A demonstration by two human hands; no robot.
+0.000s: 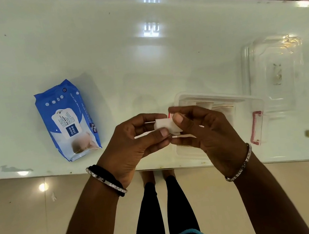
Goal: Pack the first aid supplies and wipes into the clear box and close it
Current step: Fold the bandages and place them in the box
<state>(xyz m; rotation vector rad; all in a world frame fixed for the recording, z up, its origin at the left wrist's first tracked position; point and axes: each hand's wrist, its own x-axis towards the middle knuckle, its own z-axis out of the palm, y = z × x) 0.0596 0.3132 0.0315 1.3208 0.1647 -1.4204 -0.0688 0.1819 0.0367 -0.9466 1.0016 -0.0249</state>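
Observation:
Both hands hold a small white packet [168, 127] with a red edge above the table's front edge. My left hand [136, 139] pinches its left side between thumb and fingers. My right hand [201, 128] grips its right side, thumb on top. Under my right hand lies the clear box [247, 103], open, with a red clip [257, 128] at its right end and flat packets [220, 107] inside. Its clear lid [274, 68] rests on the table behind it at the right. A blue pack of wet wipes [66, 119] lies flat at the left.
The white glossy table [120, 52] reflects ceiling lights. Its front edge runs just below my hands, and its right edge is close to the lid. Beige floor tiles and the person's legs show below. A dark red surface lies beyond the far edge.

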